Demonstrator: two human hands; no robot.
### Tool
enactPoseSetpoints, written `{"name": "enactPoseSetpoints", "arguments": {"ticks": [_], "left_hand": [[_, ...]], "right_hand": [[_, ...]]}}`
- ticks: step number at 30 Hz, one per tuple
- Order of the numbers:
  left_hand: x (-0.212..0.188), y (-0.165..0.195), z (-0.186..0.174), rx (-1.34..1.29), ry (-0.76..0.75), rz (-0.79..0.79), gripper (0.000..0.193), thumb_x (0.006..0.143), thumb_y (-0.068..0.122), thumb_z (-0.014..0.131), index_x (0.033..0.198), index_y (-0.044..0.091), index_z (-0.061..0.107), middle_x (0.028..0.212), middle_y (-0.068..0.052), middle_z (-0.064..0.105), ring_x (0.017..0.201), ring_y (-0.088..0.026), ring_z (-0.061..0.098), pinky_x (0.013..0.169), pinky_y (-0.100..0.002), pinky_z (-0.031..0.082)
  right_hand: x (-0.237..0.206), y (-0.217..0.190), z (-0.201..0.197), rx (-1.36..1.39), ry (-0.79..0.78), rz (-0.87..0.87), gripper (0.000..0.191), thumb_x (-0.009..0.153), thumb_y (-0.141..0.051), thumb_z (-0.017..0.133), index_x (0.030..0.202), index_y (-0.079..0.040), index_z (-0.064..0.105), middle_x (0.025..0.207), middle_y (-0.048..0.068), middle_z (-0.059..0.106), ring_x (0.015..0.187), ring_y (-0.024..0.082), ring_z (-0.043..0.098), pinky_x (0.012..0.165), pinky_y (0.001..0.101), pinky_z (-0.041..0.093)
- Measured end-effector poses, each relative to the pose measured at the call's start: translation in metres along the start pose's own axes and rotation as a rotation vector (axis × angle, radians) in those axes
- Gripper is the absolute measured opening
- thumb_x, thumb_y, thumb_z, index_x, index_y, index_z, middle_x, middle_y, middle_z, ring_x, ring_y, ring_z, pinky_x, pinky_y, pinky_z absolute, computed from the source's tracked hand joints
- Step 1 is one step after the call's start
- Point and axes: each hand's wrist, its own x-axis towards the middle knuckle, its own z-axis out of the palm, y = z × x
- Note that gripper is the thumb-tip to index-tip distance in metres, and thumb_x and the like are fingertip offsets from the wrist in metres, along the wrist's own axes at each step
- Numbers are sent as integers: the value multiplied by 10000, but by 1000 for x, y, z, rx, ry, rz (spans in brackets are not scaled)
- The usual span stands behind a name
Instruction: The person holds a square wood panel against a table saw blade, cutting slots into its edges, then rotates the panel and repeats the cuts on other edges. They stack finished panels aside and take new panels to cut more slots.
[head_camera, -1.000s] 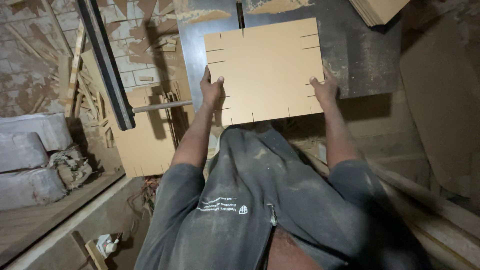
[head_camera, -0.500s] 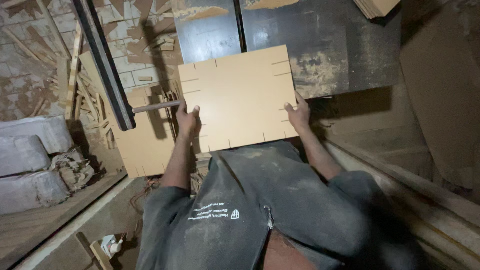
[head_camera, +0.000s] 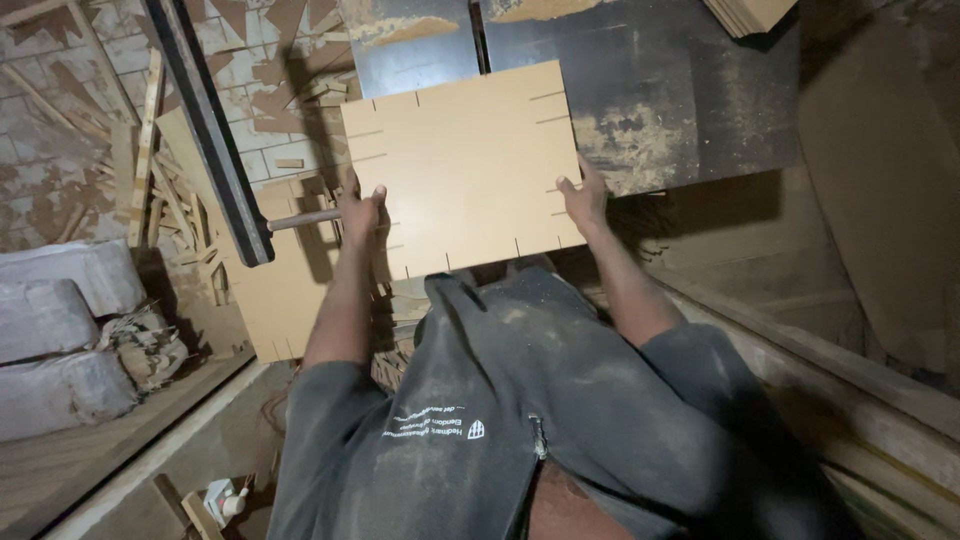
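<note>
I hold a tan rectangular board (head_camera: 465, 165) with short slots cut into its edges, flat over the near edge of a dark saw table (head_camera: 660, 90). My left hand (head_camera: 360, 212) grips its left edge near the near corner. My right hand (head_camera: 585, 198) grips its right edge near the near corner. The board's near part overhangs the table toward my body. A narrow slot in the table (head_camera: 478, 35) runs away from the board's far edge.
A dark metal bar (head_camera: 210, 130) slants down at the left. Wood offcuts (head_camera: 150, 170) and another tan panel (head_camera: 275, 300) lie on the tiled floor. Grey blocks (head_camera: 55, 330) sit at far left. A stack of boards (head_camera: 750, 12) rests at the table's far right.
The board has slid toward me and leftward over the table, both hands moving with it; more bare table shows beyond and to its right.
</note>
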Motion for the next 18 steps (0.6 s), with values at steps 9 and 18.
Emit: {"name": "enactPoseSetpoints", "arguments": {"ticks": [9, 18], "left_hand": [[23, 20, 5, 46, 74, -75, 721, 875, -60, 729, 1530, 28, 440, 1457, -140, 610, 1304, -233, 597, 1088, -317, 467], [20, 27, 8, -114, 10, 5, 681, 873, -131, 632, 1519, -23, 446, 1439, -157, 615, 1287, -232, 587, 1087, -311, 461]], "right_hand": [[24, -41, -1, 78, -56, 120, 564, 913, -76, 726, 1443, -29, 538, 1371, 180, 625, 1269, 293, 595, 1047, 399, 479], [26, -47, -4, 39, -89, 215, 576, 929, -100, 713, 1468, -43, 517, 1412, 167, 609, 1308, 285, 582, 1106, 389, 452]]}}
